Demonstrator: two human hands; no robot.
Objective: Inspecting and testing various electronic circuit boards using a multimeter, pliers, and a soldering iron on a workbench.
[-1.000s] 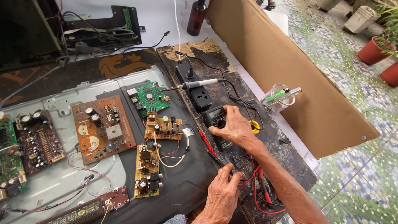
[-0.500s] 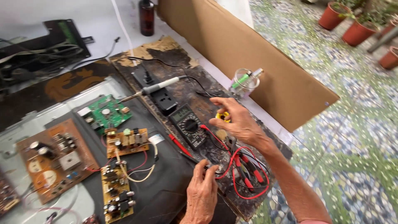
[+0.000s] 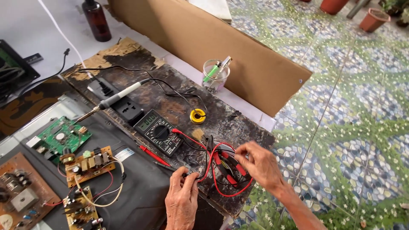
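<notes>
On the desk [image 3: 238, 123], the multimeter [image 3: 161, 132] lies in the middle, with the solder coil [image 3: 197, 116] to its right and the soldering iron [image 3: 111, 101] to its left, behind the circuit boards [image 3: 85, 164]. The cup [image 3: 215, 76] stands behind the coil, against the cardboard sheet [image 3: 238, 55]. In front of the multimeter, both hands rest among the test leads [image 3: 221, 170], the left hand [image 3: 182, 198] just beside the right hand [image 3: 260, 164].

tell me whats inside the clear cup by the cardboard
The clear cup holds a green lighter and a pale, pen-like tool, both leaning out over the rim. Anything lying at the bottom is too small and blurred to make out.
</notes>
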